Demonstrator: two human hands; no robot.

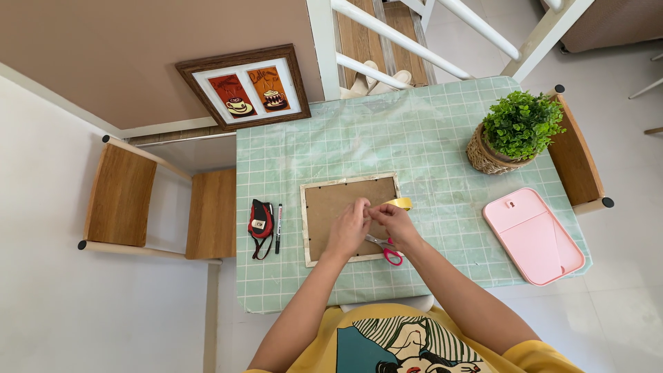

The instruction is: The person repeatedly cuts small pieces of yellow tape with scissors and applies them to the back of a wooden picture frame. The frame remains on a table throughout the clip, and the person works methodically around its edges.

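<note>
A picture frame [331, 207] lies face down on the green checked table [414, 138], its brown backing board up. My left hand [349, 226] rests on the board's right part, fingers pinched. My right hand [392, 220] meets it at the frame's right edge, fingertips touching the left hand's. A roll of yellow tape [400, 203] sits just beyond my right hand; whether the fingers pinch a strip of it I cannot tell. Red-handled scissors [388, 251] lie under my right wrist.
A red and black tool [260, 221] and a black pen [278, 226] lie left of the frame. A potted green plant in a wicker basket [514, 135] and a pink board [532, 235] stand on the right. A framed coffee picture [245, 86] leans behind. Wooden chairs [124, 197] flank the table.
</note>
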